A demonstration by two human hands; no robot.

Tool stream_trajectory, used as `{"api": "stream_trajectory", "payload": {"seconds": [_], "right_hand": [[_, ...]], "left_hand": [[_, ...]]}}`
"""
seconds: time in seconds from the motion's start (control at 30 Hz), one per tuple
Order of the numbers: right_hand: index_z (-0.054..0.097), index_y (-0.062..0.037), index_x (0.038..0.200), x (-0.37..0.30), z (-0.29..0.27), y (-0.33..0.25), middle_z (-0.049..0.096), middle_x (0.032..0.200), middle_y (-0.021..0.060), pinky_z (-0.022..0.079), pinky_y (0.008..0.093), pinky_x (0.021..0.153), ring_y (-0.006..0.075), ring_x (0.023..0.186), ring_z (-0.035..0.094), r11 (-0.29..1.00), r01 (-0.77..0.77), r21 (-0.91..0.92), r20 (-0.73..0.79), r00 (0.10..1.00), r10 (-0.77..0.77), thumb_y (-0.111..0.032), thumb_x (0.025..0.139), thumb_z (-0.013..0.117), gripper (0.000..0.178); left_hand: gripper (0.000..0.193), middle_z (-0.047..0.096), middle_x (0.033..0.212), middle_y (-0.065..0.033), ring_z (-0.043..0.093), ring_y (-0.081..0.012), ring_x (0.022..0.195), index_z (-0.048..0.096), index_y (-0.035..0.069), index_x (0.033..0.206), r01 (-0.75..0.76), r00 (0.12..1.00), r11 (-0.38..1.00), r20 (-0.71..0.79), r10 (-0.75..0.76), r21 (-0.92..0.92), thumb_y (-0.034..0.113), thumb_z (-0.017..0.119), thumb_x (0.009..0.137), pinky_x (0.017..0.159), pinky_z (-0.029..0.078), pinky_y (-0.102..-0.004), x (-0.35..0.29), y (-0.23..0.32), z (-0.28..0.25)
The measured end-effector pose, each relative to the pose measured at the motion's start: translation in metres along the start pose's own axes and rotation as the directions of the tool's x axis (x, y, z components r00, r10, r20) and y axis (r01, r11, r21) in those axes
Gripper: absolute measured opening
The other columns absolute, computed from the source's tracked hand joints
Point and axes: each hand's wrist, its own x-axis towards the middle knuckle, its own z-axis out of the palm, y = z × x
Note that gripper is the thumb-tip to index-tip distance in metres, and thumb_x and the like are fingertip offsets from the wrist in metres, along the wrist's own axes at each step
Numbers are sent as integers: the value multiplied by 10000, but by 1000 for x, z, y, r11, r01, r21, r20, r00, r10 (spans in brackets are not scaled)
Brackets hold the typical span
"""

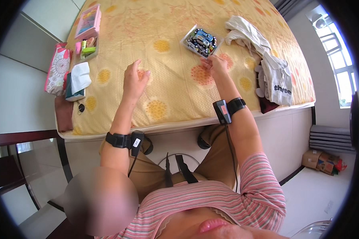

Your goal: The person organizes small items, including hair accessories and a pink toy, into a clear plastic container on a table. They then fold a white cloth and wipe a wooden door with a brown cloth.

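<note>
My left hand point(136, 81) hovers over the yellow flowered mattress, fingers and thumb apart, with nothing in it. At the near corner of a clear plastic box point(184, 42), my right hand point(217, 66) has its fingertips closed on the rim. Inside that box lies a heap of toy cars point(203, 40), mostly blue and black with small wheels. The box rests on the mattress, right of the middle. How far my right fingers reach under the rim is hidden.
Along the left edge stand a pink bin point(88, 22), a clear tray of small items point(86, 51), a patterned pouch point(58, 69) and a tissue pack point(78, 79). Light clothes point(276, 77) lie at the right. Cables hang from black bands point(236, 104) on my forearms.
</note>
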Motion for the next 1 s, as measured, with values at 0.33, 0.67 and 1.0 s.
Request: {"api": "stream_trajectory", "payload": {"seconds": [0.33, 0.67, 1.0], "right_hand": [[485, 153, 933, -37, 40, 33, 565, 871, 207, 546, 331, 601, 293, 729, 614, 966, -177, -190, 278, 933, 226, 49, 768, 475, 195], [492, 167, 987, -70, 72, 38, 583, 869, 205, 544, 281, 621, 261, 715, 629, 943, -49, -329, 394, 900, 184, 25, 775, 489, 255], [499, 144, 953, -78, 145, 32, 593, 843, 199, 547, 289, 628, 267, 713, 635, 944, 40, -328, 454, 883, 120, 9, 784, 479, 217]], "left_hand": [[417, 439, 1215, -154, 435, -221, 1119, 357, 25, 1254, 276, 961, 795, 183, -209, -540, 124, 450, 861, 887, 374, -307, 5, -58, 26], [483, 395, 1235, -147, 446, -155, 1008, 274, 104, 1319, 459, 879, 596, 239, -413, -658, 115, 422, 860, 782, 397, -289, -2, -13, -7], [462, 345, 1277, -166, 435, -208, 1071, 291, 83, 1296, 275, 885, 450, 41, -463, -850, 98, 432, 857, 823, 392, -323, 14, -19, -49]]}}
